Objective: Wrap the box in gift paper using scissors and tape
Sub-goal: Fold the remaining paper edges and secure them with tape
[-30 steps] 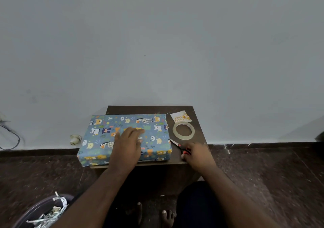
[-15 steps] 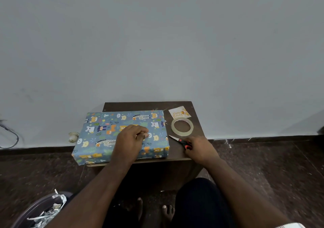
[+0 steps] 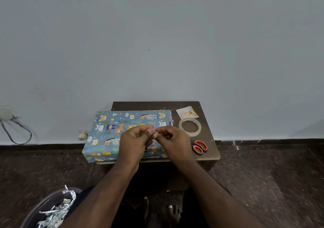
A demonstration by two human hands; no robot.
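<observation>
The box, covered in blue gift paper with animal prints, lies flat on a small dark wooden table. Both my hands hover just above its right half. My left hand and my right hand meet at the fingertips, where they pinch a small clear piece of tape that I can barely make out. Orange-handled scissors lie on the table to the right of my right hand, their blades hidden behind it. The tape roll lies flat behind the scissors.
A small birthday card lies at the table's back right corner. A bin with shredded paper stands on the floor at lower left. A cable hangs by the wall at left. My bare feet are under the table.
My right hand let go of the scissors, left them on the table and moved left. My left hand lifted off the box, and the two now meet at the fingertips.
</observation>
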